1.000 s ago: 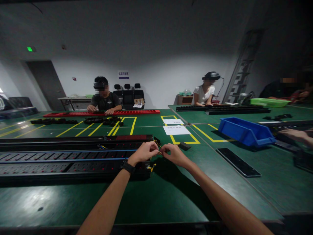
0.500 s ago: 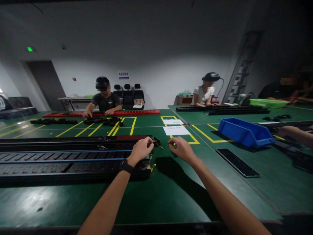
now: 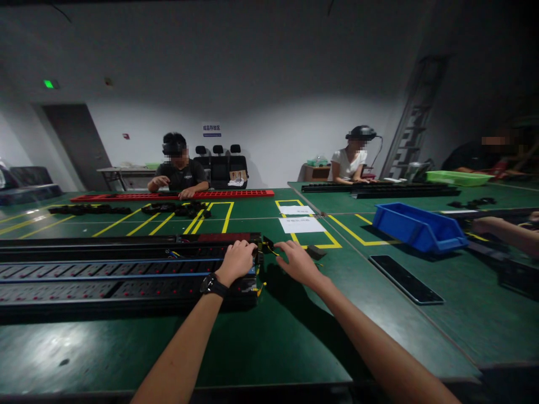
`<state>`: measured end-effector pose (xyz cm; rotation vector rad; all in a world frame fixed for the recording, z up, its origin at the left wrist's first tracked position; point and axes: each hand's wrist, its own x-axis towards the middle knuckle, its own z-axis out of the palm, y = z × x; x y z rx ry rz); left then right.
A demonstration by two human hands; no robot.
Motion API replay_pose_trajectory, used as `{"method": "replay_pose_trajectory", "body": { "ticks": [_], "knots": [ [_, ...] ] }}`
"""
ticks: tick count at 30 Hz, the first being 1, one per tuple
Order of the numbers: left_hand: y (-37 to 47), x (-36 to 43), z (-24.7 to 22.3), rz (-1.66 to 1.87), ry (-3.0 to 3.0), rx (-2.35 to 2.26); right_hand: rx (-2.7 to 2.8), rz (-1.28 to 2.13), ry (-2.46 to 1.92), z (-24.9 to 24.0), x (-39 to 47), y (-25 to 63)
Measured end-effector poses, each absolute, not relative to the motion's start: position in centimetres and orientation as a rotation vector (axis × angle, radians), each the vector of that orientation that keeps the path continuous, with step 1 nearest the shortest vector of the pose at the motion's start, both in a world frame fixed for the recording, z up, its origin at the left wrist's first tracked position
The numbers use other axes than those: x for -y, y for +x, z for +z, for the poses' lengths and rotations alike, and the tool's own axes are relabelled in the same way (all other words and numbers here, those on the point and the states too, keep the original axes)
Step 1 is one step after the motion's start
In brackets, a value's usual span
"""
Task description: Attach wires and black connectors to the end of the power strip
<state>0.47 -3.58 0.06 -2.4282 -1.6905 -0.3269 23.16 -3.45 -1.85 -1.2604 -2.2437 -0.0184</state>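
Long black socket strips with red dots and blue edging lie side by side on the green table, reaching in from the left. Over their right-hand end, my left hand has its fingers bent round the edge; a black watch is on that wrist. Just right of this end is my right hand, thumb and forefinger apart beside a small black end piece with a yellow-tipped wire. A second yellow wire sticks out nearer me. Behind my right hand rests a small dark block.
A blue bin and a black phone lie to the right. Paper sheets sit on yellow-taped marks. Across the table, a person works by a red slotted rail; another person's arm reaches in at right.
My right hand has moved left towards the strip end, and its fingers have spread. My left hand has shifted slightly left and down. The dark block now shows behind my right hand.
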Motion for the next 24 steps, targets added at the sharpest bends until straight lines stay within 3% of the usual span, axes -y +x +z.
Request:
{"method": "replay_pose_trajectory", "body": {
  "ticks": [6,12,24],
  "knots": [
    [0.6,3.7,0.0,-0.262,-2.456,1.646,2.342,0.032,-1.197,-2.7,4.6,18.7],
    [0.8,3.9,0.4,-0.292,-2.499,1.637,2.352,0.139,-1.234,-3.4,4.0,19.1],
    [1.0,3.8,0.7,-0.341,-2.492,1.743,2.155,0.026,-1.374,-3.3,3.4,20.2]
  ]
}}
